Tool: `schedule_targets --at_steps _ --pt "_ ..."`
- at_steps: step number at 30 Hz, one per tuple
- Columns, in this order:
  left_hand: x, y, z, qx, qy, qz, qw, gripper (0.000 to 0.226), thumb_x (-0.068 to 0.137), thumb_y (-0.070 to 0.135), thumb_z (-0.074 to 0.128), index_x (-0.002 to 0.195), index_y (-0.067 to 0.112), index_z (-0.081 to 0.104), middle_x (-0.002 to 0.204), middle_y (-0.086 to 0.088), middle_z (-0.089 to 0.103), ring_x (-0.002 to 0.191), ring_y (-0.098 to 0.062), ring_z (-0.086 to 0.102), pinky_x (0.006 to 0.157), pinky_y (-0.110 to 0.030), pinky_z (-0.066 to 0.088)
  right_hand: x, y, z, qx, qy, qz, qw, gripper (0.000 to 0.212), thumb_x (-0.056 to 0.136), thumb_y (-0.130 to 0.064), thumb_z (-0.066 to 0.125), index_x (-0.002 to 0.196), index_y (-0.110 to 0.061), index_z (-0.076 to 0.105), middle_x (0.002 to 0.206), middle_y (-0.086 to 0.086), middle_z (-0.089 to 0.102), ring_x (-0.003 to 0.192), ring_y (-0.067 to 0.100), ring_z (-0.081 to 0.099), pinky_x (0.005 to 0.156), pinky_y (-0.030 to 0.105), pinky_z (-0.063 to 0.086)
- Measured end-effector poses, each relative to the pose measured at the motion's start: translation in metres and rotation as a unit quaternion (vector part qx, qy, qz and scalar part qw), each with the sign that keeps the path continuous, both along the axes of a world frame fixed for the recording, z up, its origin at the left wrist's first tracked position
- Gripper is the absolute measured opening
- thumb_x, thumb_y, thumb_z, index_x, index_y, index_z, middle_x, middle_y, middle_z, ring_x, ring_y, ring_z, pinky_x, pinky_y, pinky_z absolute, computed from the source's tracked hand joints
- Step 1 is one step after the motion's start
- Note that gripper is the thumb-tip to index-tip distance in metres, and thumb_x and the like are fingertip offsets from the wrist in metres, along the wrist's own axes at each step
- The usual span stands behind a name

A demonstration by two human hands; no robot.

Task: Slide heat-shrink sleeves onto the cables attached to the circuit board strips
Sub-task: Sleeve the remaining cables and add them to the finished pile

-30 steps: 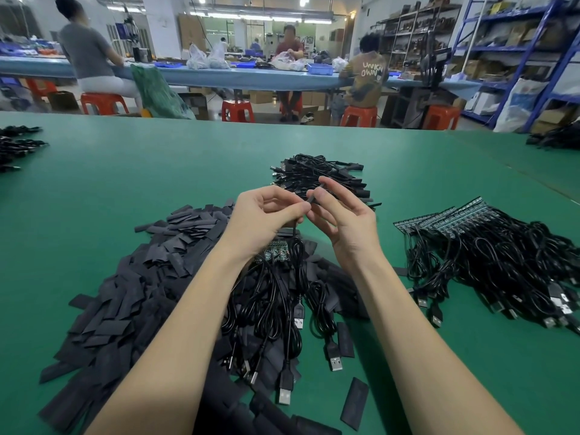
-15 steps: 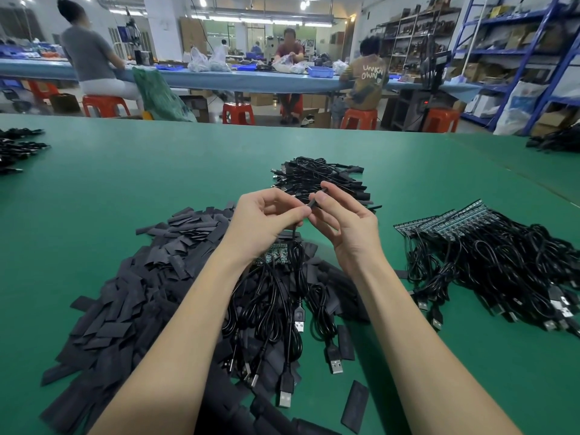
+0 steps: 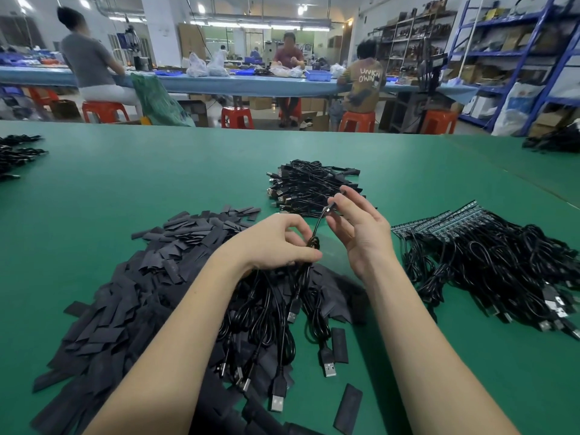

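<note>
My left hand [image 3: 276, 243] is closed around a bunch of black USB cables [image 3: 276, 315] that hang down to the green table [image 3: 125, 189]. One thin cable end [image 3: 320, 218] rises from that fist to my right hand [image 3: 357, 230], which pinches its tip between thumb and forefinger, other fingers spread. A big heap of flat black heat-shrink sleeves [image 3: 131, 293] lies left of and under my arms. Whether a sleeve is on the pinched cable I cannot tell. Circuit board strips [image 3: 439, 222] with attached cables lie at the right.
A pile of black cables [image 3: 310, 186] lies just beyond my hands. More cable bundles sit at the far left edge [image 3: 15, 155] and far right [image 3: 552, 141]. Loose sleeves [image 3: 346, 406] lie near the front. People sit on red stools at a blue bench behind.
My hands have come apart: the left dropped lower and closed on the cable bunch, the right lifted up and right, drawing out one thin cable end between them.
</note>
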State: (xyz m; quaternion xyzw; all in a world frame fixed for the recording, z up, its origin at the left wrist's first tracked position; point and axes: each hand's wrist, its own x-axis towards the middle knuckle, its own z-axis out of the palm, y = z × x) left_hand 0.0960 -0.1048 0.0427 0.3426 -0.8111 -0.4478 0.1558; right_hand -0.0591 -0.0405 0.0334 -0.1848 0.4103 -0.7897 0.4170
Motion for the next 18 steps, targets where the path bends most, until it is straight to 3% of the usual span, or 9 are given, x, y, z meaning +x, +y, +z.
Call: schedule_targets --at_steps 3,7,11,14,18 --pt "-0.007 0.003 -0.002 -0.013 0.014 0.000 1.000 0.023 0.089 0.025 0.077 0.099 0.026 0.056 0.084 -0.002 0.077 0.057 -0.014 0.053 0.065 -0.029 0.042 -0.012 0.001 -0.003 -0.002 0.004 -0.005 1.000 0.034 0.087 -0.010 0.076 0.120 -0.013 0.067 0.095 0.009 0.076 0.075 0.018 0.073 0.068 0.025 0.061" --pt "-0.023 -0.005 0.008 -0.057 0.052 0.063 0.995 0.029 0.082 0.030 0.083 0.098 0.027 0.059 0.086 0.005 0.073 0.056 -0.008 0.059 0.060 -0.025 0.048 -0.029 0.002 -0.009 0.070 0.004 -0.030 0.997 0.032 0.093 -0.035 0.070 0.119 -0.018 0.062 0.104 0.006 0.078 0.087 0.023 0.077 0.067 0.030 0.063" --pt "-0.052 -0.030 0.033 -0.205 -0.009 0.061 0.977 0.024 0.084 0.025 0.081 0.088 0.025 0.057 0.083 0.008 0.065 0.074 -0.008 0.060 0.067 -0.019 0.045 -0.035 0.000 -0.016 0.146 0.060 -0.041 0.987 0.024 0.098 -0.026 0.063 0.119 -0.014 0.061 0.102 0.007 0.077 0.070 0.017 0.070 0.060 0.025 0.058" --pt "-0.079 -0.055 0.049 -0.330 -0.093 0.054 0.938 0.019 0.088 0.017 0.071 0.091 0.020 0.053 0.089 0.003 0.059 0.090 -0.024 0.058 0.076 -0.034 0.046 -0.030 -0.003 -0.021 0.195 0.146 -0.003 0.970 0.018 0.098 -0.021 0.063 0.115 -0.014 0.064 0.099 0.004 0.076 0.071 0.015 0.068 0.060 0.023 0.055" --pt "-0.110 -0.085 0.050 -0.447 -0.178 0.038 0.876 0.009 0.092 0.006 0.059 0.094 0.014 0.056 0.102 -0.008 0.064 0.101 -0.033 0.059 0.073 -0.034 0.042 -0.025 -0.006 -0.023 0.218 0.179 0.027 0.959 0.009 0.097 -0.021 0.065 0.103 -0.016 0.068 0.093 0.003 0.078 0.072 0.016 0.068 0.064 0.026 0.054"
